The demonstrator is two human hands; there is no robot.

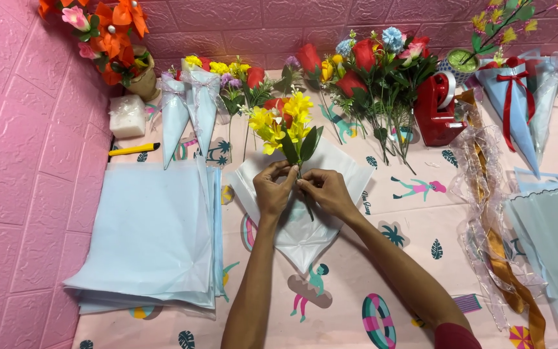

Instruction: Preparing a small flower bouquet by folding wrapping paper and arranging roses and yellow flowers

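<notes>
Stretching across a pink bench (421, 220), the scene runs from a paper stack (150, 239) at left to the centre, where the left hand (272, 190) and right hand (324, 190) meet, each grip pinching the stems of a yellow posy (285, 126) above a folded white sheet (305, 226). Loose flowers (369, 71), a red tape dispenser (434, 110) and ribbon (485, 194) lie to the right.
</notes>
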